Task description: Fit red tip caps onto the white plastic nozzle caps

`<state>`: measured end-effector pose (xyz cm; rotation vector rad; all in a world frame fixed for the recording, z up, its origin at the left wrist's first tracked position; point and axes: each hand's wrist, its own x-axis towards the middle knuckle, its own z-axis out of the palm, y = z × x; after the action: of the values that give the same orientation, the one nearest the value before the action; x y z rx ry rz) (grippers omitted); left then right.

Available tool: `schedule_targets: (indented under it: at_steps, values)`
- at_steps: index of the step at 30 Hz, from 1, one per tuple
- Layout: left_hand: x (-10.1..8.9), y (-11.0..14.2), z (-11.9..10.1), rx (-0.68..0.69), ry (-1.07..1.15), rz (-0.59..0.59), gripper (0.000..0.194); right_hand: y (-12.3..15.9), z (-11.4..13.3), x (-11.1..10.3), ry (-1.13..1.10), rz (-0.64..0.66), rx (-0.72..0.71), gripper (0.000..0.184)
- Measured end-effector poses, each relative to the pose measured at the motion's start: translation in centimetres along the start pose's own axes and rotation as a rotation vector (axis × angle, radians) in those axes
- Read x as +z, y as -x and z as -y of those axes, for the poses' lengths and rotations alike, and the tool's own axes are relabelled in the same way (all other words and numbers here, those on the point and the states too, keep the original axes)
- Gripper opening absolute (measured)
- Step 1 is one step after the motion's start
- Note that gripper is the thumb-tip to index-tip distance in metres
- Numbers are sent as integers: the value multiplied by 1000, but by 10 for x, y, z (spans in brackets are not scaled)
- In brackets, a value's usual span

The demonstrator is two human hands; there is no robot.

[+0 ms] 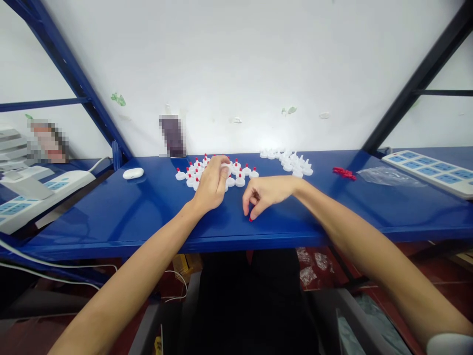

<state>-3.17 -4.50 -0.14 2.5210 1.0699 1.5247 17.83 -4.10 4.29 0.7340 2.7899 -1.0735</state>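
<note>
Over the near edge of a cluster of white nozzle caps with red tips (180, 174), my left hand (212, 185) is closed. A white nozzle cap (226, 168) shows between its thumb and fingers; part of it is hidden. My right hand (268, 193) is bent down at the wrist near the front of the blue table (155, 212). Its thumb and finger pinch a small red tip cap (251, 219) close to the tabletop. Farther back lie several white nozzle caps without red tips (297, 165). A small pile of loose red tip caps (344, 173) is to their right.
A clear plastic bag (386, 176) lies right of the red pile, near a white power strip (432, 172). At the left are a white earphone case (133, 173) and another power strip (40, 197). A blurred dark phone-like object (172, 136) leans on the wall.
</note>
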Motion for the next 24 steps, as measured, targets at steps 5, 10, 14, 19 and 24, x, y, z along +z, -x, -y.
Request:
schedule_targets:
  at_steps: [5,10,14,19,24]
  values:
    - [-2,-2,-4,130,77,142,21,-3,1,4,24,47,6,26]
    - [-2,-3,-4,132,86,141,22,3,-8,-5,-37,-81,3,22]
    - [-2,-3,-2,117,73,132,23,7,-14,-11,-77,-161,-9,27]
    - [-1,-1,-2,161,41,146,21,-4,-13,-2,-5,-188,26,32]
    - [-2,1,-4,225,5,198,22,-12,-18,4,47,-230,33,25]
